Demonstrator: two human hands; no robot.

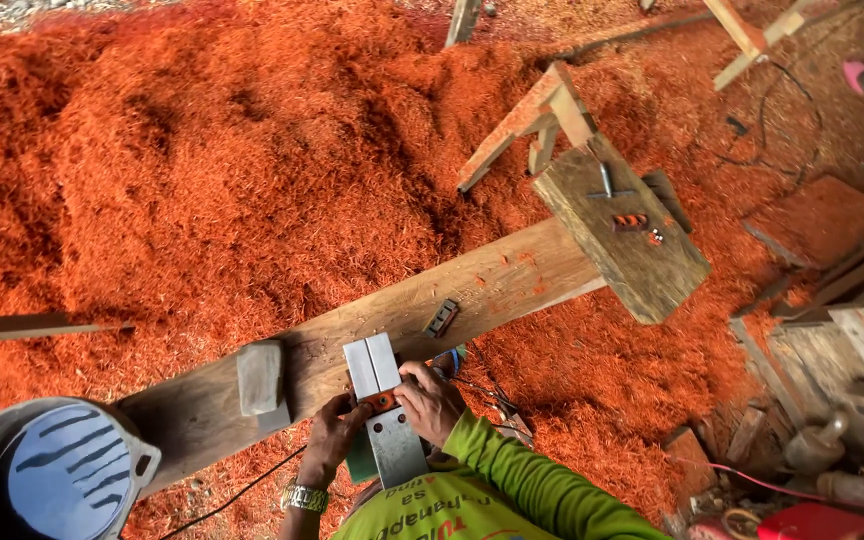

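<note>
Gripping one upturned planer (384,405) on one plank (472,290), we curl both left hand (335,432) and right hand (430,398) closed around it.

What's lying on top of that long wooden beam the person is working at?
On the long wooden beam: an upturned electric planer under both hands, a grey sharpening block and a small dark metal piece. The hands hide the planer's middle.

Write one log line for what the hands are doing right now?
left hand: on planer | right hand: on planer | planer: upturned on beam | around: shavings
</note>
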